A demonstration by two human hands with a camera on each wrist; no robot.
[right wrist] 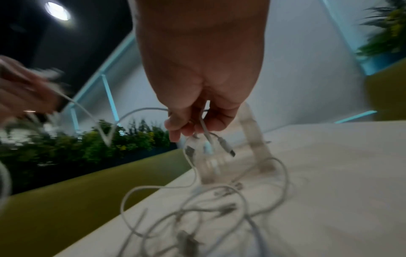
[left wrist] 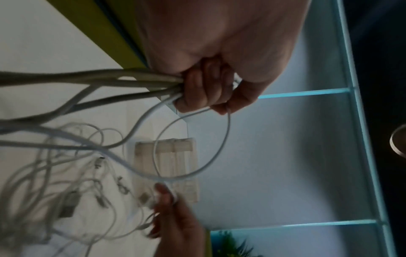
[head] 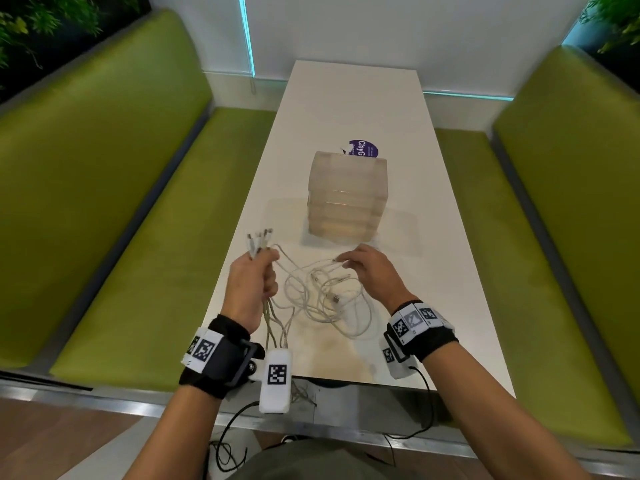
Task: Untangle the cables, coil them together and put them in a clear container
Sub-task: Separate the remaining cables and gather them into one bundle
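A bundle of cables [head: 325, 292] is clenched in the left hand [head: 254, 282]; one end is pinched by the right hand [head: 370, 271]. Beyond the tangle on the table [head: 433, 237], containers [head: 348, 195] are stacked, flanked by green benches [head: 121, 202].

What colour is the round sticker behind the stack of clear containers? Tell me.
Purple with white lettering; the round sticker shows best in the head view.

The right hand [right wrist: 197, 97] is seen from behind the palm, its fingertips [right wrist: 174, 137] pinched on a thin white cable end [right wrist: 226, 147] whose plug hangs just below them. A loose tangle of white cables [right wrist: 197, 208] is spread on the white table [right wrist: 329, 173]. A clear container [right wrist: 256, 139] is partly hidden behind the fingers. The left hand [right wrist: 24, 87] is blurred at the edge, cable trailing from it.
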